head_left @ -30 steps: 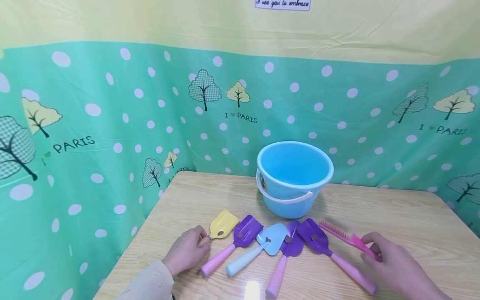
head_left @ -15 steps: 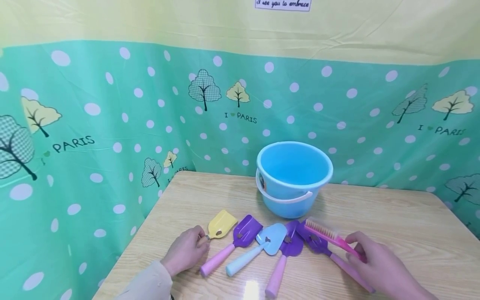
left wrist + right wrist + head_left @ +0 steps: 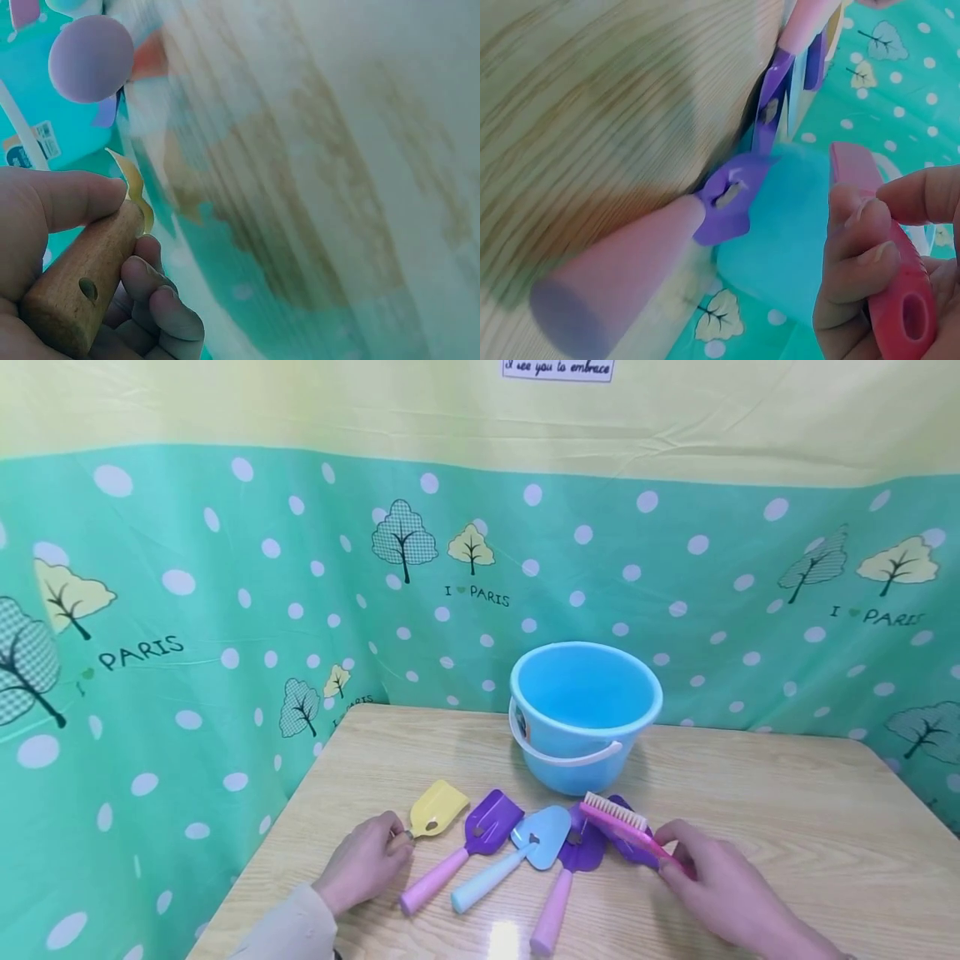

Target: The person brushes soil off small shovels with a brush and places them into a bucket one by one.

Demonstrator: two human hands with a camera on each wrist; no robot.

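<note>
At the left of the row, my left hand (image 3: 366,863) grips a yellow toy shovel (image 3: 438,808) by its wooden handle (image 3: 82,281). My right hand (image 3: 723,887) holds a pink brush (image 3: 622,827), bristles facing up, above the rightmost purple shovel (image 3: 621,806). That shovel's pink handle (image 3: 622,277) shows in the right wrist view; the hand hides it in the head view. Between the hands lie a purple square shovel (image 3: 491,822), a light blue shovel (image 3: 542,837) and a purple rounded shovel (image 3: 581,852), partly covered by the brush.
A light blue bucket (image 3: 573,760) with a white handle stands upright behind the shovels, on the wooden table (image 3: 750,793). A green and yellow printed cloth (image 3: 420,643) hangs along the back and left side.
My right hand has carried the brush leftward, from right of the rightmost purple shovel to above it. The left hand has barely shifted, still on the yellow shovel.
</note>
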